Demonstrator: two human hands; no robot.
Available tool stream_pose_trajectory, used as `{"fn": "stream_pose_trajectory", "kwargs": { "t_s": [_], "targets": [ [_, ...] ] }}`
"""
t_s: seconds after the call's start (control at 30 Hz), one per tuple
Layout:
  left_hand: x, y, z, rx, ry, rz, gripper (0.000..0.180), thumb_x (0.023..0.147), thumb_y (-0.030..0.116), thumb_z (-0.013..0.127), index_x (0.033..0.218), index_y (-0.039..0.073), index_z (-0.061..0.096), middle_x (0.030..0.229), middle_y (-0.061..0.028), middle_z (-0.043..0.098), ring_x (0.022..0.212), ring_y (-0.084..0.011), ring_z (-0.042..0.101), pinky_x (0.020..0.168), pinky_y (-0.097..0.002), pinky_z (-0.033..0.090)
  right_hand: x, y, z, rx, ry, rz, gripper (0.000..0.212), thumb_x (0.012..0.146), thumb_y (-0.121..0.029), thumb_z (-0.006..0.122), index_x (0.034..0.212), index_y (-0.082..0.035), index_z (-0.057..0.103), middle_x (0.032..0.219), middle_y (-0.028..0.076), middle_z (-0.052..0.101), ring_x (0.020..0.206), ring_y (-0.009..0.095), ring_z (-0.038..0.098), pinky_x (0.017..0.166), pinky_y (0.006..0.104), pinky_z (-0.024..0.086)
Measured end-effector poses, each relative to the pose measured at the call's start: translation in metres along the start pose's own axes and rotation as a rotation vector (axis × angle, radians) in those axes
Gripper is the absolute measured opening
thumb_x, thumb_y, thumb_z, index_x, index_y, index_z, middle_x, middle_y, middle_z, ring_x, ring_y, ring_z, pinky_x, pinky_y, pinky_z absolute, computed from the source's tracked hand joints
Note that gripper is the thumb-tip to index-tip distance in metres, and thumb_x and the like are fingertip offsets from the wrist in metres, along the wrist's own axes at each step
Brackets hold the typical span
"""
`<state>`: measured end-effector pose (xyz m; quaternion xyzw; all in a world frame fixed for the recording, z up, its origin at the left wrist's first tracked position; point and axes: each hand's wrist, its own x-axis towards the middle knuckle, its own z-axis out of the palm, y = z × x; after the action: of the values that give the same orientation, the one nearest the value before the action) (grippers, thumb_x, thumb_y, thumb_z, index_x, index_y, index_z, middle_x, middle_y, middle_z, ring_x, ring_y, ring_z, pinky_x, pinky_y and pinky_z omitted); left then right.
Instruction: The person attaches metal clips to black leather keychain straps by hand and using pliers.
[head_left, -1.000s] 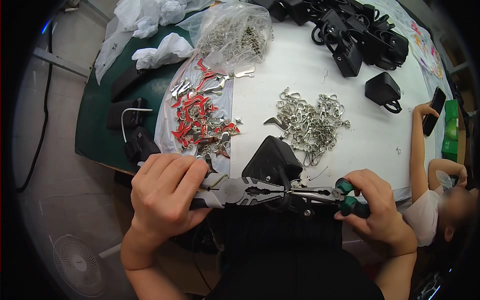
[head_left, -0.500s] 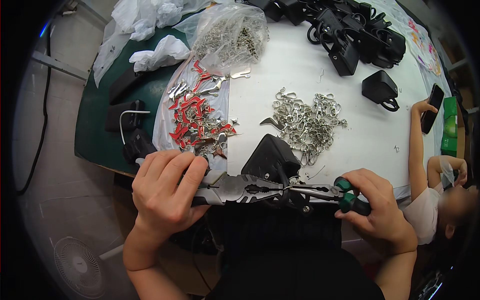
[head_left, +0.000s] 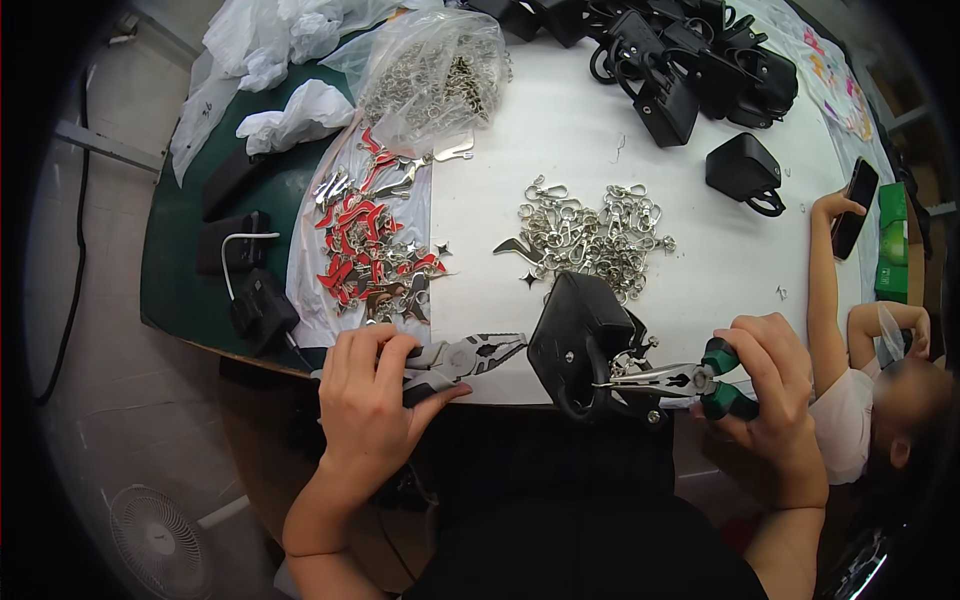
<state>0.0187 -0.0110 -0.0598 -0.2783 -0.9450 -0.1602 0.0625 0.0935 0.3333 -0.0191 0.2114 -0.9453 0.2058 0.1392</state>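
My left hand [head_left: 365, 400] is closed around the grey handles of a pair of pliers [head_left: 465, 358], whose jaws are slightly apart with nothing visible between them. In my right hand [head_left: 775, 400] are long-nose pliers [head_left: 690, 380] with green-and-black handles. Their tips meet a small metal ring at the strap of a small black bag [head_left: 580, 315]. The bag lies at the table's near edge, with silvery hardware hanging by its right side. Behind it is a pile of silvery swivel clasps and chains [head_left: 600, 235], with a dark curved charm [head_left: 515, 248] at its left.
Red and silvery charms [head_left: 360, 240] lie on white plastic at left, below a see-through bag of chains [head_left: 430, 85]. More black bags [head_left: 680, 80] are heaped far right; one [head_left: 745, 170] sits apart. At right another person's hand [head_left: 835, 207] holds a phone [head_left: 857, 210].
My left pliers have drawn back leftward, away from the ring and the other pliers' tips. The right pliers and the black bag have shifted slightly right, and the bag has turned.
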Motion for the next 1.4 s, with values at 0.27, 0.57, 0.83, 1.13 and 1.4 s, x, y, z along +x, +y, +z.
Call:
{"fn": "stream_pose_trajectory", "kwargs": {
  "t_s": [0.27, 0.57, 0.83, 1.13, 1.4],
  "targets": [
    [0.007, 0.022, 0.016, -0.511, 0.101, 0.099, 0.075, 0.059, 0.033, 0.094, 0.117, 0.004, 0.057, 0.115, -0.0156, 0.054, 0.109, -0.0335, 0.053, 0.093, -0.0439, 0.044, -0.004, 0.001, 0.007, 0.049, 0.004, -0.028, 0.061, 0.065, -0.032, 0.087, 0.108, 0.003, 0.063, 0.093, 0.015, 0.061, 0.071, 0.029, 0.057, 0.06, 0.0374, 0.048],
    [0.028, 0.057, 0.05, -1.235, -0.045, 0.148, 0.075, 0.071, 0.01, 0.084, 0.137, 0.001, 0.048, 0.14, -0.0214, 0.046, 0.128, -0.0345, 0.051, 0.105, -0.0392, 0.043, -0.009, 0.007, 0.01, 0.342, -0.106, 0.298, 0.06, 0.071, -0.014, 0.083, 0.122, 0.002, 0.056, 0.112, 0.02, 0.058, 0.095, 0.035, 0.059, 0.084, 0.0416, 0.049],
    [0.03, 0.058, 0.045, -1.383, -0.186, 0.185, 0.075, 0.075, 0.013, 0.083, 0.139, 0.0, 0.048, 0.142, -0.0218, 0.047, 0.13, -0.0336, 0.05, 0.107, -0.0395, 0.041, -0.017, 0.043, 0.034, -0.435, -0.007, 0.343, 0.061, 0.078, -0.015, 0.079, 0.132, 0.0, 0.055, 0.124, 0.018, 0.058, 0.112, 0.037, 0.056, 0.097, 0.0478, 0.042],
    [0.033, 0.065, 0.038, -1.126, -0.027, 0.283, 0.073, 0.075, 0.009, 0.081, 0.138, 0.0, 0.046, 0.138, -0.0227, 0.05, 0.127, -0.0389, 0.053, 0.105, -0.0449, 0.044, 0.06, -0.025, 0.029, 0.474, 0.132, -0.326, 0.038, 0.062, -0.014, 0.082, 0.099, -0.009, 0.073, 0.106, 0.006, 0.069, 0.099, 0.025, 0.062, 0.086, 0.0424, 0.048],
    [0.028, 0.065, -0.003, -1.263, -0.435, -0.053, 0.095, 0.071, 0.009, 0.085, 0.149, 0.004, 0.031, 0.134, -0.0178, 0.054, 0.125, -0.0302, 0.056, 0.106, -0.042, 0.044, 0.064, -0.013, 0.042, 0.827, -0.062, 0.02, 0.027, 0.07, -0.006, 0.083, 0.096, -0.005, 0.075, 0.103, 0.006, 0.071, 0.092, 0.023, 0.064, 0.083, 0.0342, 0.047]
  ]
}}
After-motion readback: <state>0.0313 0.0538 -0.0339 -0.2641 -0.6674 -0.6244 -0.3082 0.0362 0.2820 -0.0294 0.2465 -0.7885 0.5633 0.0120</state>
